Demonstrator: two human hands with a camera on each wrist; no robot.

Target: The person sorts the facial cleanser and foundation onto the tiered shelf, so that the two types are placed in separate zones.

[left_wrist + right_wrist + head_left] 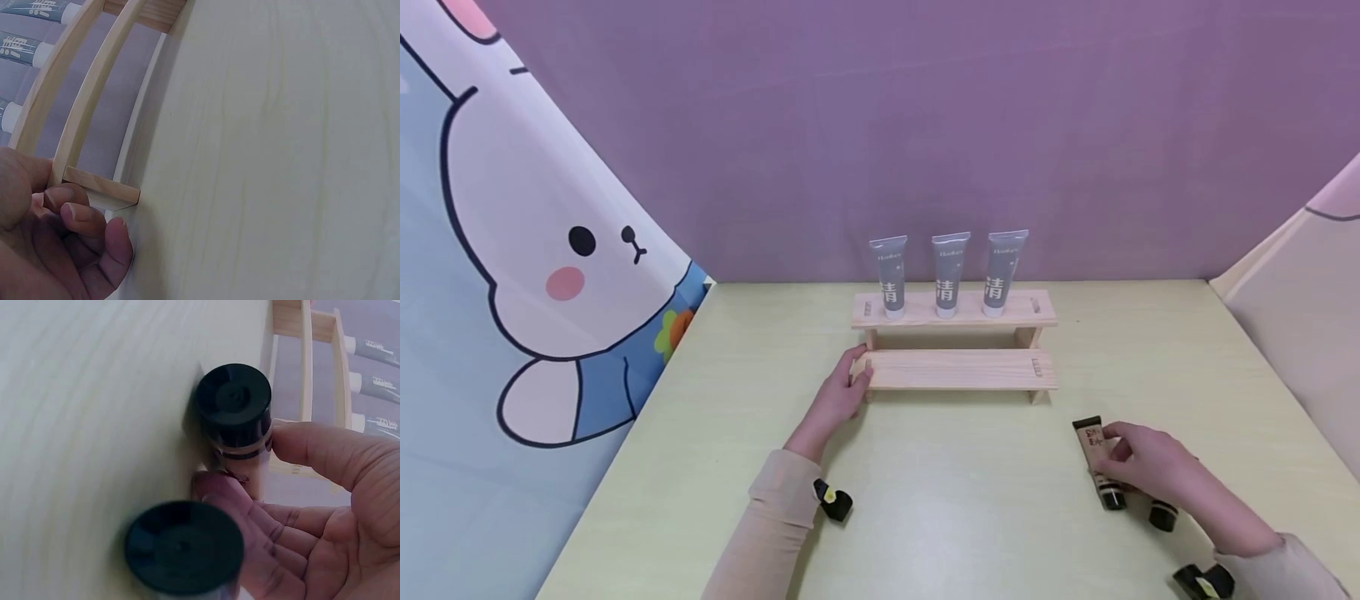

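Note:
My left hand (842,390) grips the left end of the two-step wooden rack (955,369), thumb on top of the lower step. In the left wrist view its fingers (94,225) curl beside the rack's end. Three grey squeeze tubes (949,275) stand cap-down in a row on the upper step. At the lower right of the head view, my right hand (1153,462) pinches a tan tube (1093,450) with a black cap between thumb and fingers. A second black-capped tube (1163,515) lies under that hand, mostly hidden; its cap (184,547) shows close up in the right wrist view.
The pale wood-grain table (955,500) carries everything. A purple cloth (925,125) hangs behind the rack. A printed rabbit cloth (550,250) covers the left side, and a pale cloth (1300,317) hangs on the right.

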